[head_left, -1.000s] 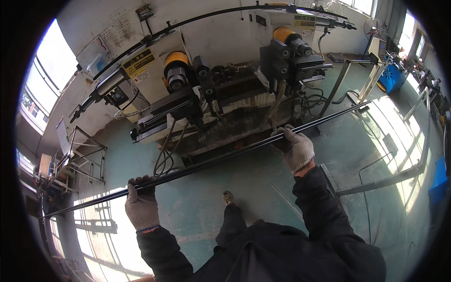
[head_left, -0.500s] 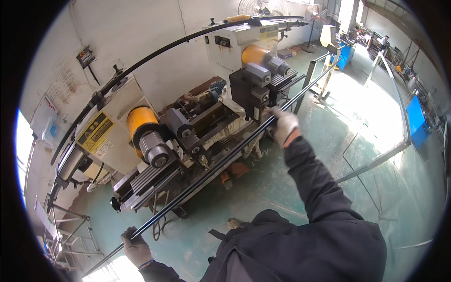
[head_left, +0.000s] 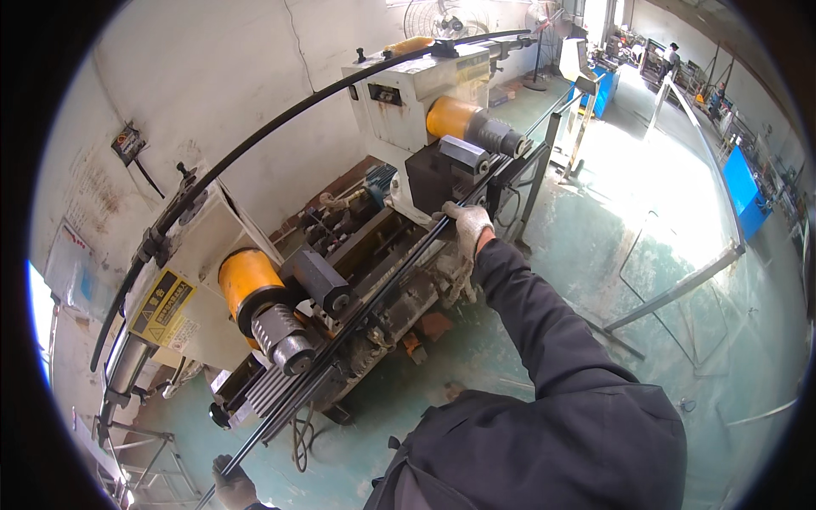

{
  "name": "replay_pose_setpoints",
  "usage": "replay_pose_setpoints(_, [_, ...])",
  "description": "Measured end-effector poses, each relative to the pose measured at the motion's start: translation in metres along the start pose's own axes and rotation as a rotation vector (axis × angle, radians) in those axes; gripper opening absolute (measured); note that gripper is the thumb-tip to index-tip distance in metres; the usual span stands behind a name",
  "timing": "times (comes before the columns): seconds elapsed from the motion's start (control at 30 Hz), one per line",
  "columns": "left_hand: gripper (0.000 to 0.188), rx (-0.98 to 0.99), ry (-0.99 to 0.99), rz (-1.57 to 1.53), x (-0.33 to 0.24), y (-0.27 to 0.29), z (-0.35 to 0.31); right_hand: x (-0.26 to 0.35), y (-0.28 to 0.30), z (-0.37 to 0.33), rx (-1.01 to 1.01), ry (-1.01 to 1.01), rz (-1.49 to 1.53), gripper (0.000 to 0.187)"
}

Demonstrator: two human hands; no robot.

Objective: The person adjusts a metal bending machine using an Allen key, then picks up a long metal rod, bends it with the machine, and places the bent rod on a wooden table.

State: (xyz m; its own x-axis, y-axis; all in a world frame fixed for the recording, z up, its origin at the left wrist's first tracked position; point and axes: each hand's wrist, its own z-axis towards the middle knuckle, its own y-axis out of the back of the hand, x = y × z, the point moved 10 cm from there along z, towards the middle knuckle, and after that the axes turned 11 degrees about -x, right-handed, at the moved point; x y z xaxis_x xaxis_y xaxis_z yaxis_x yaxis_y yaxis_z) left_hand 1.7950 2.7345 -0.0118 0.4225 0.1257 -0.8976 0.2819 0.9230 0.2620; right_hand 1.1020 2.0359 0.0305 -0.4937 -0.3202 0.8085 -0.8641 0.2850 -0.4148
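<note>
Gripping two rods (head_left: 259, 434): one left hand (head_left: 235, 488), one right hand (head_left: 469, 228).

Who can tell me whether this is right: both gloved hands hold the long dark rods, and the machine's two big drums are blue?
Not quite: the head view shows the two big drums as orange, not blue. The rest stands: the left hand and right hand, both gloved, hold the long dark rods.
</note>
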Motion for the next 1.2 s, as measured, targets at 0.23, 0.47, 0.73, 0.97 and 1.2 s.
replay_pose_setpoints(0.23, [0.024,0.020,0.181,-0.204,0.074,-0.035,0.023,-0.020,0.011,0.033,-0.078,0.009,0.089,0.030])
replay_pose_setpoints(0.47, [0.025,0.002,-0.045,0.230,0.019,-0.068,0.020,-0.091,-0.024,-0.008,-0.043,0.008,-0.004,0.031])
replay_pose_setpoints(0.73, [0.033,0.021,-0.244,0.797,-0.108,-0.150,-0.012,-0.067,-0.008,0.037,-0.058,0.067,-0.024,0.039])
replay_pose_setpoints(0.97, [0.044,0.067,-0.225,0.738,-0.087,-0.116,-0.015,-0.036,0.002,0.038,-0.155,0.073,0.034,0.041])
replay_pose_setpoints(1.2, [0.043,0.167,0.172,0.430,-0.028,-0.143,-0.009,-0.096,-0.016,-0.027,-0.185,0.097,-0.365,0.051])
